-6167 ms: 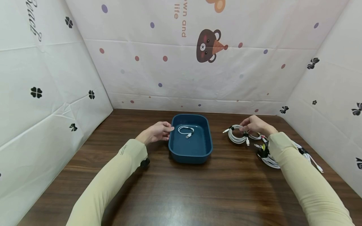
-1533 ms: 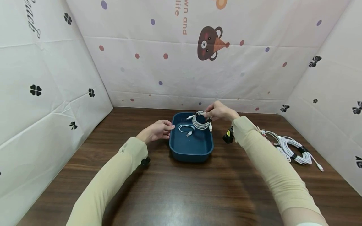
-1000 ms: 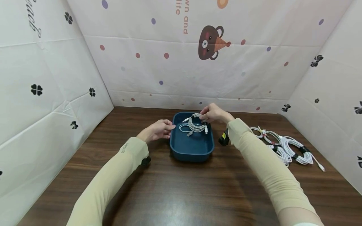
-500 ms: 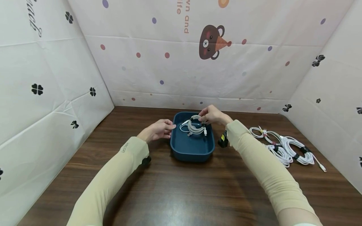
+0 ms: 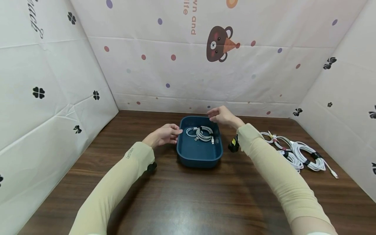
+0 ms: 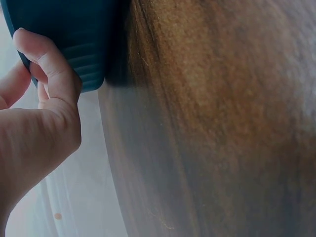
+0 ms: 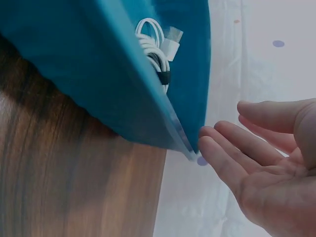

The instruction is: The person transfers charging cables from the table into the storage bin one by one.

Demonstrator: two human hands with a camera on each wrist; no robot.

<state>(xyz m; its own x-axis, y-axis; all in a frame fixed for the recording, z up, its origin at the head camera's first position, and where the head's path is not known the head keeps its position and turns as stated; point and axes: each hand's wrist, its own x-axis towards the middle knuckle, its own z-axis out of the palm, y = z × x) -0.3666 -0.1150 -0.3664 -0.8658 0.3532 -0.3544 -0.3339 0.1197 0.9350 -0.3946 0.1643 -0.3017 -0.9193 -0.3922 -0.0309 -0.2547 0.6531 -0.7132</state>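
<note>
The coiled cable (image 5: 200,134) lying in the blue bin (image 5: 199,153) should be light and springy, best pinched at what seems, small in view, a black tie (image 7: 163,78); the right hand (image 5: 222,116) holds nothing, its fingers (image 7: 224,165) loosely extended, while the left hand (image 5: 165,134) pinches the bin's side.

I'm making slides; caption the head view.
Left hand grips a blue box holding coiled cables; empty right hand hovers by its rim.
</note>
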